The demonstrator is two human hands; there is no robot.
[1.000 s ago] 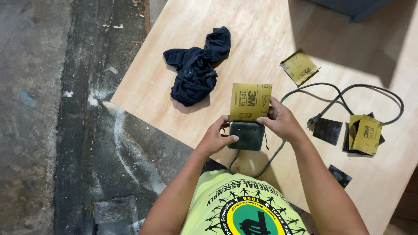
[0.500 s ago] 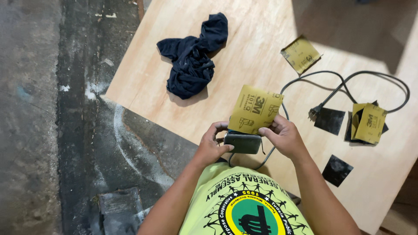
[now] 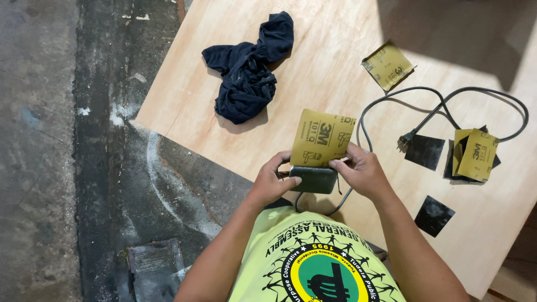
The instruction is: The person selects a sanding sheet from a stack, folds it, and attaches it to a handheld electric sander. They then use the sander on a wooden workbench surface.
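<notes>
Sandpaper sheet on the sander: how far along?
Done: several cut sandpaper pieces lie on the plywood board. In hand: left hand and right hand hold the yellow-backed sandpaper sheet against the dark green sander. Left: the sheet stands loose; black plug lies unplugged.

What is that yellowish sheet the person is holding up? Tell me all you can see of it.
The sheet looks like sandpaper seen from its back: a mustard-yellow, paper-like square with dark printing, its far corners free and slightly curled. It stands tilted up over the plywood board, its lower edge meeting a small dark-green block-shaped tool. The left hand grips the tool's left end; the right hand pinches the sheet's lower right edge against the tool. A grey cord runs behind it.
</notes>
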